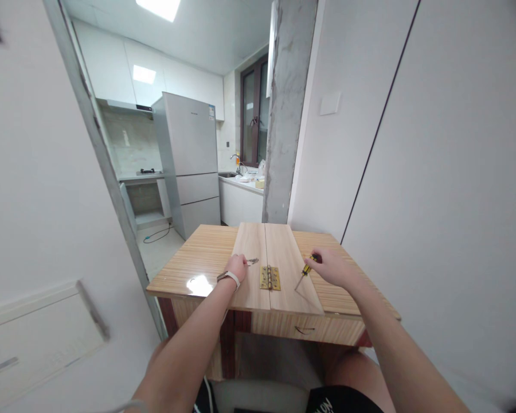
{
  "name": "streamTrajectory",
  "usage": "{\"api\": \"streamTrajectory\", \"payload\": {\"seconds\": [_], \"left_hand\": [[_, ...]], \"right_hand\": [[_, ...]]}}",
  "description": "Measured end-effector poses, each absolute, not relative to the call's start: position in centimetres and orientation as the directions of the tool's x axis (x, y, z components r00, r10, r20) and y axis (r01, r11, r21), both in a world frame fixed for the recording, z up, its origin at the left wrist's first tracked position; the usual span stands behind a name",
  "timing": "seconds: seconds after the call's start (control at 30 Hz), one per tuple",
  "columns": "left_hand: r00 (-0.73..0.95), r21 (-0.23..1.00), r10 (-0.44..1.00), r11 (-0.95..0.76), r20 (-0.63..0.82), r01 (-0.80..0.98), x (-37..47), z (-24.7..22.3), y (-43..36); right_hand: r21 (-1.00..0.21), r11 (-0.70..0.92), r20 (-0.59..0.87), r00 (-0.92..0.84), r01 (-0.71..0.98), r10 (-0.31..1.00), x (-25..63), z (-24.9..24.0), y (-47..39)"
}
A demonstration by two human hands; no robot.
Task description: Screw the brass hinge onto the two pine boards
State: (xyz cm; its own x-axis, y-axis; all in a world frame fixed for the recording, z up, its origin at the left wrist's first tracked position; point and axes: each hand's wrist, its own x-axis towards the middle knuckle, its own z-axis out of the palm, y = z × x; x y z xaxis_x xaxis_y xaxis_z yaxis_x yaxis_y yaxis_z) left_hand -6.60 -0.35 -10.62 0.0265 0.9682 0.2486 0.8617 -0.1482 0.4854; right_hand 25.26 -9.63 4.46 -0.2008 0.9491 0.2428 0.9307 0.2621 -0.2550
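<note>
My right hand [329, 265] grips a screwdriver [307, 268] by its yellow-and-black handle, with the shaft slanting down to the left and the tip near the right board [288, 246]. Left of it, a brass hinge [270, 277] lies unfolded across the seam between that board and the left board [250, 238]. My left hand [236, 266] rests on the left board with fingers pinched together beside a small heap of screws [253, 261]. What sits between those fingertips is too small to make out. A white-banded watch circles my left wrist.
Both boards lie on a wooden table [206, 246] with a drawer [284, 326] at the front. Walls stand close on both sides. Beyond the table are a grey refrigerator [193, 137], a sink counter [245, 183] and a cable [157, 234] on the floor.
</note>
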Motion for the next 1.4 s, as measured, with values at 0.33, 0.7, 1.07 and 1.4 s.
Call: {"api": "streamTrajectory", "payload": {"seconds": [0.33, 0.7, 1.07, 1.4], "left_hand": [[0.165, 0.550, 0.940, -0.311, 0.299, 0.775, -5.9, -8.8, -2.3], [0.283, 0.599, 0.878, -0.472, 0.387, 0.646, -3.7, -8.5, -3.1], [0.412, 0.379, 0.831, -0.542, 0.374, 0.750, -2.9, -8.6, -2.4], [0.427, 0.367, 0.827, -0.550, 0.365, 0.750, -2.2, -8.9, -1.8]], "right_hand": [[-0.335, 0.316, 0.305, -0.215, 0.888, 0.928, 24.3, 3.3, -10.9], [-0.331, 0.339, 0.323, -0.232, 0.881, 0.918, 25.1, 2.9, -11.0], [-0.341, 0.353, 0.337, -0.237, 0.871, 0.911, 25.2, 2.8, -11.3], [-0.348, 0.361, 0.333, -0.246, 0.865, 0.910, 24.9, 3.1, -11.3]]}}
